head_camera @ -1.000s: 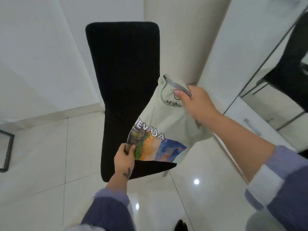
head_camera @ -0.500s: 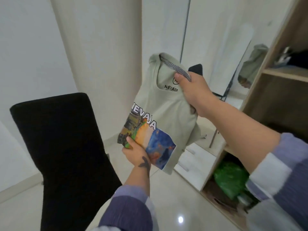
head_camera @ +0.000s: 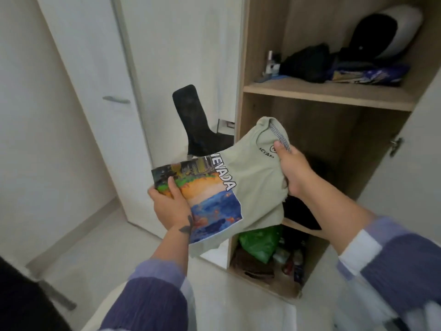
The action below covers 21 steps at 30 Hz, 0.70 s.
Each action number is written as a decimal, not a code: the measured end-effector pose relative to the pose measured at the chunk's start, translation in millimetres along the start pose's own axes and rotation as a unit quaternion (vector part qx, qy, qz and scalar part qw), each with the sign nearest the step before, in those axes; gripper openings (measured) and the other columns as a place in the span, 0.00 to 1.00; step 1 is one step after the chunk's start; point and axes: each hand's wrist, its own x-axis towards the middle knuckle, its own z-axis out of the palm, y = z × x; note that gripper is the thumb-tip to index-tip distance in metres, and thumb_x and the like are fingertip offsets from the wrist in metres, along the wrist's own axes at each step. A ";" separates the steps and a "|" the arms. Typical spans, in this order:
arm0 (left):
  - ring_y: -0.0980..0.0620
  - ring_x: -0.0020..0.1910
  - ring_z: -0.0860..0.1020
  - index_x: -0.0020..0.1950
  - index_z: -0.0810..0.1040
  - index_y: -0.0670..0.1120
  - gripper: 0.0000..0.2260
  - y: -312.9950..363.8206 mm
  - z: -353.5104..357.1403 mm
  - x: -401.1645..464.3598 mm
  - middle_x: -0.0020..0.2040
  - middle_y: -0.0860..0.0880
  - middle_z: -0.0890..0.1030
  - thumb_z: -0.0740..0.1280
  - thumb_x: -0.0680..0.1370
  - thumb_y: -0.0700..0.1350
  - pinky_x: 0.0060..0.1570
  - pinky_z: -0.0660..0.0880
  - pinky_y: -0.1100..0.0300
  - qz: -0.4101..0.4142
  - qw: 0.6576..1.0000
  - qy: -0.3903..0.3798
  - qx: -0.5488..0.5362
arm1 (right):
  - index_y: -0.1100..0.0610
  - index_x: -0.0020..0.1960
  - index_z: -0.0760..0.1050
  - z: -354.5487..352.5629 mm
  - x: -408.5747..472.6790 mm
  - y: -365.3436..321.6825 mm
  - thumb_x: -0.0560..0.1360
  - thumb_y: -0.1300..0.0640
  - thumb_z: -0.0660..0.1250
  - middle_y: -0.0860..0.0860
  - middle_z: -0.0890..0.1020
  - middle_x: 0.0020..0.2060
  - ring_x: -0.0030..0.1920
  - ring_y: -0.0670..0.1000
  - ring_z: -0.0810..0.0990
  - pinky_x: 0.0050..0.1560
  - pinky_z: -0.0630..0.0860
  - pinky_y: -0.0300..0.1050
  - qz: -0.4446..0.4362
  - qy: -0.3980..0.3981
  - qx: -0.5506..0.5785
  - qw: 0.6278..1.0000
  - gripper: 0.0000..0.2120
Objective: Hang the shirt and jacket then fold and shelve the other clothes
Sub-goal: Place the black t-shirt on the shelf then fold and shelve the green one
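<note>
Hands (head_camera: 170,206) and (head_camera: 292,169) pinch our folded tee (head_camera: 253,185) before the wardrobe shelf (head_camera: 327,95); one loose grip and we judge it unfolds.

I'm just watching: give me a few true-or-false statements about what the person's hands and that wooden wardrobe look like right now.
1. Both hands hold the folded pale green NEVADA T-shirt. True: the left hand grips the printed end, the right hand the collar.
2. The T-shirt lies on a shelf. False: it is held in the air before the wooden wardrobe.
3. The upper wooden shelf is bare. False: dark items and a white helmet-like thing sit there.
4. A crumpled green plastic bag sits in the bottom compartment. True.
</note>
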 end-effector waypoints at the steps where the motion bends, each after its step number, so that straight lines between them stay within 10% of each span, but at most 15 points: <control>1: 0.39 0.52 0.78 0.60 0.68 0.41 0.19 1.6 17.4 -5.2 0.54 0.40 0.79 0.59 0.80 0.55 0.43 0.66 0.58 0.016 1.000 -0.017 0.009 | 0.49 0.60 0.75 -13.7 9.3 5.9 0.79 0.45 0.61 0.52 0.82 0.51 0.51 0.55 0.81 0.55 0.78 0.56 0.010 0.016 0.000 1.000 0.14; 10: 0.54 0.45 0.73 0.62 0.67 0.45 0.16 -6.2 174.7 -36.1 0.50 0.52 0.75 0.58 0.81 0.55 0.44 0.65 0.60 0.095 0.978 -0.173 0.061 | 0.49 0.64 0.73 -117.4 90.2 63.4 0.81 0.48 0.58 0.46 0.80 0.46 0.44 0.46 0.78 0.49 0.75 0.46 0.032 0.170 -0.013 0.985 0.14; 16: 0.45 0.53 0.78 0.66 0.65 0.46 0.20 -51.2 295.5 -32.2 0.56 0.46 0.79 0.58 0.80 0.57 0.45 0.69 0.59 0.148 0.952 -0.254 0.084 | 0.50 0.62 0.72 -152.5 169.7 132.9 0.81 0.48 0.57 0.45 0.79 0.45 0.42 0.42 0.76 0.40 0.72 0.38 0.032 0.244 -0.031 0.969 0.13; 21: 0.40 0.51 0.79 0.67 0.65 0.45 0.21 -109.4 380.3 -16.2 0.55 0.42 0.80 0.58 0.80 0.57 0.42 0.70 0.54 0.187 0.936 -0.276 0.110 | 0.52 0.67 0.71 -172.6 235.3 204.2 0.81 0.48 0.57 0.50 0.79 0.56 0.52 0.51 0.77 0.54 0.72 0.45 0.048 0.271 -0.026 0.961 0.17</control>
